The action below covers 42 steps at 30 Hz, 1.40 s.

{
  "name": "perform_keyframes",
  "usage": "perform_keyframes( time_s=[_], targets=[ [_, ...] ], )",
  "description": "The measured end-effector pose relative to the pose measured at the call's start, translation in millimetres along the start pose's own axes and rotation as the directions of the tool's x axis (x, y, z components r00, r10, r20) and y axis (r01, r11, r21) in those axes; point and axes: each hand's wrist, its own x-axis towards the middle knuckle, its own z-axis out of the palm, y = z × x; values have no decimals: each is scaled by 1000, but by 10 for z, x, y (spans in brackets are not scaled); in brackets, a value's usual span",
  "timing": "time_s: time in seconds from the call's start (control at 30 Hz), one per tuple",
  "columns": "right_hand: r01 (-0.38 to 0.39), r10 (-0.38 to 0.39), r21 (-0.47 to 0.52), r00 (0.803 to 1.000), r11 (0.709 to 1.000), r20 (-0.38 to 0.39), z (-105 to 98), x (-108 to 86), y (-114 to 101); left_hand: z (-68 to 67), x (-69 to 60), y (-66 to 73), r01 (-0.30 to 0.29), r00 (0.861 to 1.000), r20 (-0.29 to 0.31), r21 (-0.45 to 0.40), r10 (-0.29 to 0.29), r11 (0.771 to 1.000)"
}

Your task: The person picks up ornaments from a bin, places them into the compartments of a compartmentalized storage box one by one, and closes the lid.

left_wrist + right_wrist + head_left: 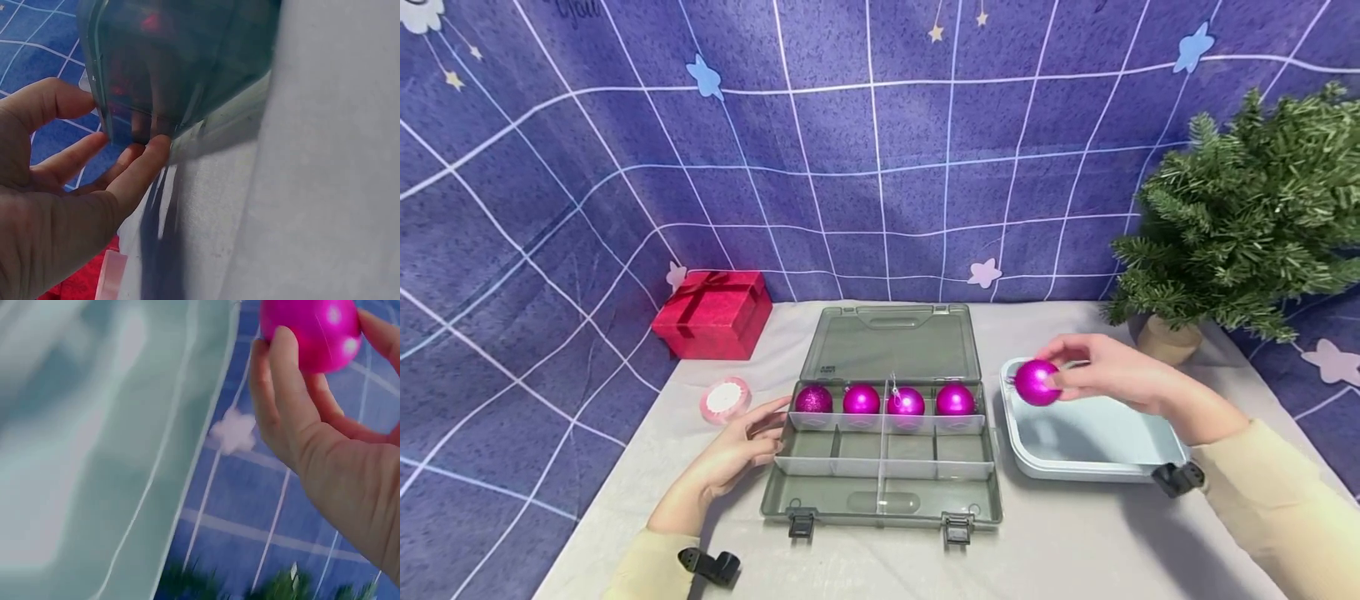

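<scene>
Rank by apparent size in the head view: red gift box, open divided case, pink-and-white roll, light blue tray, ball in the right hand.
1. Open divided case
2. Light blue tray
3. Red gift box
4. Pink-and-white roll and held ball: too alike to rank

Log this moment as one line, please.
right hand: holds magenta ball near pale tray | left hand: touches box's left side | box: open, four balls in back row

The head view looks forward and down across the bench [850,567]; each wrist view peers closely past the fingers [139,175], the left sharing the box [887,346] with the head's, the right the held ball [1033,383].
</scene>
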Motion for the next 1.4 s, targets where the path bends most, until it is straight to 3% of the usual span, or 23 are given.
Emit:
perform_keyframes(
  time_s=[0.13,0.3,0.53,0.63,0.83,1.07,1.13,1.23,1.33,1.4],
  targets=[
    [30,-32,161,999,986,11,301,195,-222,-10,-1,-4,6,1000,-2,0,-6,1000],
    [53,-69,289,996,956,47,744,404,-428,-8,0,2,8,1000,-5,4,-8,1000],
    [-17,-19,414,996,910,84,1327,659,-484,11,-9,-14,13,1000,-5,-10,-13,1000],
    [-47,7,419,995,907,96,1570,788,-444,15,-14,-24,14,1000,-11,-10,-14,1000],
    [-86,56,380,994,921,89,2002,1099,-352,20,1,-22,-7,1000,-1,-36,7,999],
    [-90,74,316,995,944,64,2349,1376,-296,15,-3,-23,-1,1000,5,-18,1,1000],
    [-65,58,247,998,967,36,2418,1410,-301,12,-5,-23,0,1000,9,-3,0,1000],
    [-11,13,65,1000,998,-23,2486,1458,-314,1,1,-17,4,1000,3,0,-4,1000],
    [16,-23,-97,997,995,-67,2518,1492,-328,-14,15,-6,12,1000,5,-1,-12,1000],
    [11,-23,-150,997,989,-78,2525,1509,-333,-22,25,0,15,1000,9,-5,-15,1000]
  ],
)
